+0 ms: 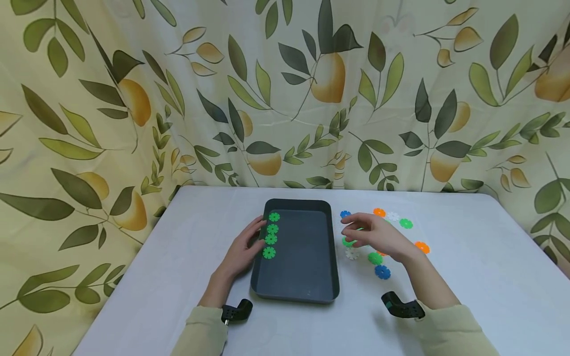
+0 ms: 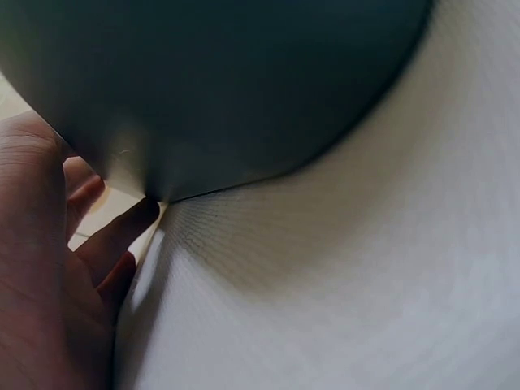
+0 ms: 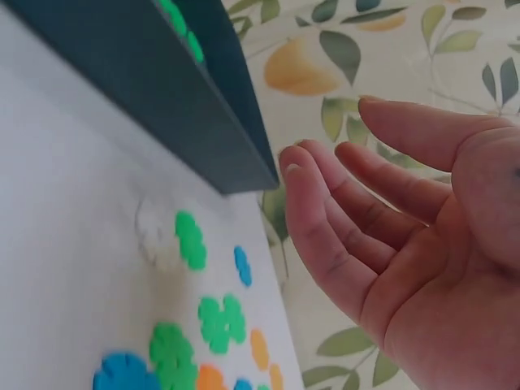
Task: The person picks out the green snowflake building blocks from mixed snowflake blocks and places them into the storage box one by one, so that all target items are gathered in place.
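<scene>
A dark grey rectangular tray (image 1: 300, 262) lies on the table, with several green flower-shaped plastic discs (image 1: 272, 229) in a column along its left inner side. My left hand (image 1: 240, 251) rests against the tray's left edge, fingers and thumb touching the rim. In the left wrist view, its fingers (image 2: 114, 240) reach the tray's outer wall. My right hand (image 1: 378, 235) hovers over loose discs right of the tray, fingers loosely bent and thumb apart. Nothing shows between its fingers in the right wrist view. Under this hand, some discs are partly hidden.
Scattered right of the tray are loose discs: blue (image 1: 382, 272), orange (image 1: 422, 247), white (image 1: 352, 253) and green (image 1: 406, 223). A white cloth (image 1: 481, 267) covers the table. Behind it hangs a curtain (image 1: 285, 99) with fruit and leaf prints. Black bands (image 1: 403, 306) sit at both wrists.
</scene>
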The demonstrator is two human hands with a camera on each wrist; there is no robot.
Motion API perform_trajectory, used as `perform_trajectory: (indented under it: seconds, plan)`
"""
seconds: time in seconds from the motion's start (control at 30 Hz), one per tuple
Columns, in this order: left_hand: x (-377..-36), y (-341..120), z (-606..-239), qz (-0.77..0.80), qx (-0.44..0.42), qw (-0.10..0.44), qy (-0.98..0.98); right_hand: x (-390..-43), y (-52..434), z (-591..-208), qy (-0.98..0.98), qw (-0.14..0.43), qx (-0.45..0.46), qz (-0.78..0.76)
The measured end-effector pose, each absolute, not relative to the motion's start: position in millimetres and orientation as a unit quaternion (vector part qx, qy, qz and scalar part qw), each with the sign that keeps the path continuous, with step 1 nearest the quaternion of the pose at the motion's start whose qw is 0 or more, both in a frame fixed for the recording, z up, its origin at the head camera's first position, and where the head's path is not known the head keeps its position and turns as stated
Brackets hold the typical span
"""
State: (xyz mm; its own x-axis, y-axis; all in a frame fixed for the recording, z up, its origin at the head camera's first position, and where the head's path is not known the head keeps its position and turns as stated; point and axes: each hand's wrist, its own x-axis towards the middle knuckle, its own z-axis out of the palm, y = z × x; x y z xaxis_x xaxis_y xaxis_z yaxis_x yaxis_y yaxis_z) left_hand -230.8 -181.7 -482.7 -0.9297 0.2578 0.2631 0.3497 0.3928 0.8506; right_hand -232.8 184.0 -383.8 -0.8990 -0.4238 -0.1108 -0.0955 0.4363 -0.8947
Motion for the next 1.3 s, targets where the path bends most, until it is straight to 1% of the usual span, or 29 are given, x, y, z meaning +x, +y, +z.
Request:
perform_trajectory:
  seconds: [0.37,0.8,1.3]
  plan:
    - [-230.0,-181.0,-482.9,-0.517,-0.187,0.055,-0.833,-226.8,206.9,-391.8,0.851,0.149,-0.141,-0.483]
    - [-230.0,-180.5,-483.4,-0.516,-0.178,0.049,-0.837,-219.3,225.7,-403.8,0.883,0.141,-0.107,-0.435]
    - [-229.9,-180.5,-483.9,-0.517,-0.18,0.049,-0.835,-215.1,238.2,-414.4,0.909,0.13,-0.123,-0.377]
